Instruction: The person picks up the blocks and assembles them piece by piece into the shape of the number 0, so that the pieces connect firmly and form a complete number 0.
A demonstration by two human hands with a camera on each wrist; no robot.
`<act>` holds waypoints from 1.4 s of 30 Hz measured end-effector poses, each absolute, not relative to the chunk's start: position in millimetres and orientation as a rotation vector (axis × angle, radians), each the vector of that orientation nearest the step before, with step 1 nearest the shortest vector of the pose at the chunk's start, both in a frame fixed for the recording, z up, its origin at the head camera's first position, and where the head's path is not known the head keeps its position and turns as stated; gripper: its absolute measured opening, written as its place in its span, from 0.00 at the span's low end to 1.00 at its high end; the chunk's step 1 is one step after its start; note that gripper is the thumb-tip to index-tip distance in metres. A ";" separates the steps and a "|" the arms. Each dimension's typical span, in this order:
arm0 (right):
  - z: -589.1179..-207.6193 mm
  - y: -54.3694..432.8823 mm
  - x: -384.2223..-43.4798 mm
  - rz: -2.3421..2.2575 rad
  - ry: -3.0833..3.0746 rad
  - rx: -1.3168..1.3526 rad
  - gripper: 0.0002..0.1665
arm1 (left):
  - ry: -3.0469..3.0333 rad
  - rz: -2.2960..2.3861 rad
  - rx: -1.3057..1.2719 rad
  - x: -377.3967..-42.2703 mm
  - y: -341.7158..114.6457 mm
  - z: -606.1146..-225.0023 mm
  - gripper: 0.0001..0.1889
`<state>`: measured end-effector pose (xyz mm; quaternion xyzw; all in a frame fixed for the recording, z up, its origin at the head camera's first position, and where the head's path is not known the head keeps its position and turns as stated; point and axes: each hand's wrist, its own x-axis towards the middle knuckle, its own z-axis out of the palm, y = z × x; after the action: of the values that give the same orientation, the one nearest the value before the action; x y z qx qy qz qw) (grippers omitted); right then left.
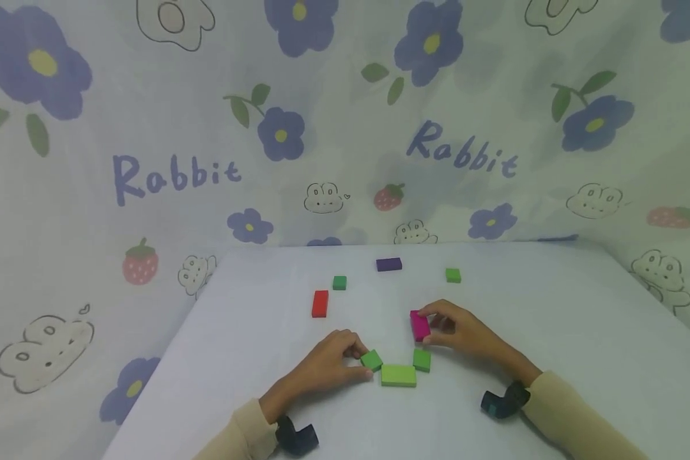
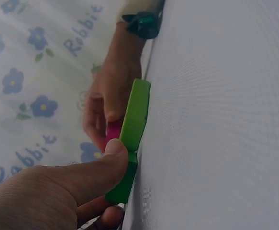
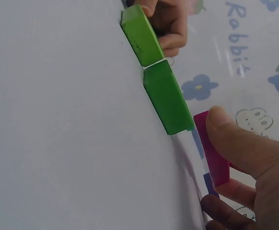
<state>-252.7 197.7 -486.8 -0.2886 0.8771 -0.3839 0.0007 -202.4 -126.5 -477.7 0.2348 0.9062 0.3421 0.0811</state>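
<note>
My left hand (image 1: 329,365) holds a small green block (image 1: 371,361) between thumb and fingers, set at a slant by the left end of a lime-green rectangular block (image 1: 398,376). In the left wrist view, the thumb lies over the darker green block (image 2: 123,184), its end meeting the lime one (image 2: 135,112). My right hand (image 1: 462,330) pinches a magenta rectangular block (image 1: 420,326) by its long side. Just below that magenta piece, a second green block (image 1: 422,360) sits at the lime block's right end; the right wrist view shows these two end to end.
Farther back on the white table (image 1: 253,294) lie a red rectangular block (image 1: 320,303), a small teal-green block (image 1: 340,282), a dark purple rectangular block (image 1: 389,264) and a small light green block (image 1: 453,275). A patterned cloth (image 1: 333,83) hangs behind the table.
</note>
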 end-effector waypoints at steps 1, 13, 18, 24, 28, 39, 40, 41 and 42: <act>-487.6 197.3 -251.7 -1.209 2.754 -0.915 0.30 | 2.705 1.024 0.704 -201.5 -126.8 -478.0 0.15; -487.8 194.9 -248.9 -1.161 2.802 -0.955 0.26 | 2.721 1.004 0.713 -201.7 -126.6 -476.0 0.15; -488.0 196.2 -247.6 -1.152 2.805 -0.936 0.26 | 2.716 1.004 0.724 -202.8 -125.6 -474.7 0.15; -488.8 196.9 -248.9 -1.160 2.779 -0.923 0.20 | 2.721 1.003 0.713 -202.8 -126.1 -475.2 0.15; -488.3 196.7 -249.7 -1.161 2.762 -0.903 0.19 | 2.721 1.006 0.714 -202.5 -126.9 -476.7 0.15; -487.7 198.1 -249.5 -1.145 2.748 -0.879 0.20 | 2.716 1.003 0.701 -200.8 -126.2 -476.2 0.15; -487.8 198.1 -249.4 -1.144 2.747 -0.876 0.20 | 2.717 1.003 0.699 -200.7 -126.1 -476.3 0.15; -488.0 198.0 -249.3 -1.139 2.749 -0.874 0.20 | 2.719 1.002 0.698 -200.5 -126.0 -476.3 0.15; -488.2 198.1 -249.1 -1.137 2.750 -0.870 0.20 | 2.718 1.004 0.697 -200.2 -125.8 -476.1 0.15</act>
<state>-249.1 198.1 -488.2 -0.2805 0.8868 -0.3667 0.0205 -200.2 -125.8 -476.1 0.2332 0.9090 0.3358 0.0804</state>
